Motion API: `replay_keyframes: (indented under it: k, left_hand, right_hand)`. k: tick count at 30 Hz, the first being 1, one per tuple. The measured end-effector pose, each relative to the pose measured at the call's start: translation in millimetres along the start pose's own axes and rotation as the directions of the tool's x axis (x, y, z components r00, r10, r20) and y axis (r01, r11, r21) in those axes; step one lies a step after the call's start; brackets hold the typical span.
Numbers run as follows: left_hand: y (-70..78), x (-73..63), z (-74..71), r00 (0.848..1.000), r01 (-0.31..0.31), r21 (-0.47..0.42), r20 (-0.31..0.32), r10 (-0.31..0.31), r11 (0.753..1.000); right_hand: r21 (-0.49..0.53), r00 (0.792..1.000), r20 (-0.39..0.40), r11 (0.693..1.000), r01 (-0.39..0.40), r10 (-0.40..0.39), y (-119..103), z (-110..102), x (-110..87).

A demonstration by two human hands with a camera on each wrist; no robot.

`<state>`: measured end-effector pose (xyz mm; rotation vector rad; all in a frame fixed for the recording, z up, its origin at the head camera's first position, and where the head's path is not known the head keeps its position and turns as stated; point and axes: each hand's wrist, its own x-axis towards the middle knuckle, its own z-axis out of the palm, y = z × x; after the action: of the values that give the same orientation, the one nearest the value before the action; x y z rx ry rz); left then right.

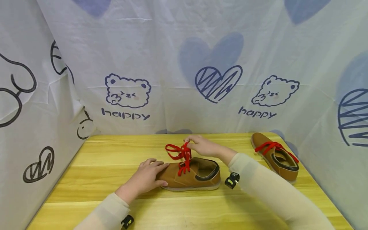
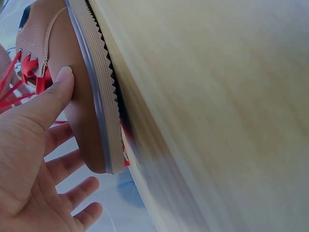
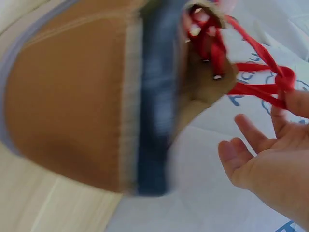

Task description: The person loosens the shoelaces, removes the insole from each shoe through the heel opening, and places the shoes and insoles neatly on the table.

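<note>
A brown leather shoe [image 1: 184,179] lies sideways near the middle of the wooden table, its toe to the left. My left hand [image 1: 146,175] holds the toe, the thumb against the near side and some fingers over the far side; the ring and little fingers stand free in the left wrist view. Above the tongue, my right hand [image 1: 202,146] pinches the red shoelace [image 1: 184,155] between thumb and forefinger and pulls it up taut from the eyelets. A loop of lace sticks out to the left. In the right wrist view the shoe's heel [image 3: 77,96] fills much of the picture.
A second brown shoe [image 1: 283,169] with a red lace [image 1: 271,145] lies at the table's right end. White cloth [image 1: 172,105] with bear and heart prints hangs behind the table [image 1: 115,150] and at both sides.
</note>
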<state>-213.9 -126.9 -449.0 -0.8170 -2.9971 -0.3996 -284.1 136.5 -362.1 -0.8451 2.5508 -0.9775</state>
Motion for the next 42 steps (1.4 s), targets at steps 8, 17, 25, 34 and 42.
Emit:
replay_keyframes:
  k: [8,17,25,34,42]
  left_hand:
    - [2.2,1.6,-0.8,1.000,0.006,-0.004,0.000,-0.006,1.000]
    - [3.7,3.6,-2.2,1.000,-0.007,0.002,-0.006,0.007,1.000]
    - [4.6,5.4,-5.2,1.000,-0.008,0.001,-0.007,0.008,1.000]
    - [4.3,4.7,-3.8,1.000,-0.004,0.000,-0.006,0.004,1.000]
    - [2.0,-0.6,-2.4,1.000,0.008,-0.010,0.008,-0.008,1.000]
  right_hand:
    - [0.272,0.992,-0.110,0.962,-0.036,0.068,-6,-14,6.0]
    - [0.722,0.989,-0.099,0.692,-0.008,0.114,1,-36,0.3]
    - [0.755,0.941,-0.243,0.654,0.032,0.234,14,-84,-4.8]
    - [0.768,0.688,-0.339,0.611,-0.193,0.642,64,-109,-17.3]
    - [0.624,0.634,-0.355,0.679,-0.386,0.687,102,-102,-34.5]
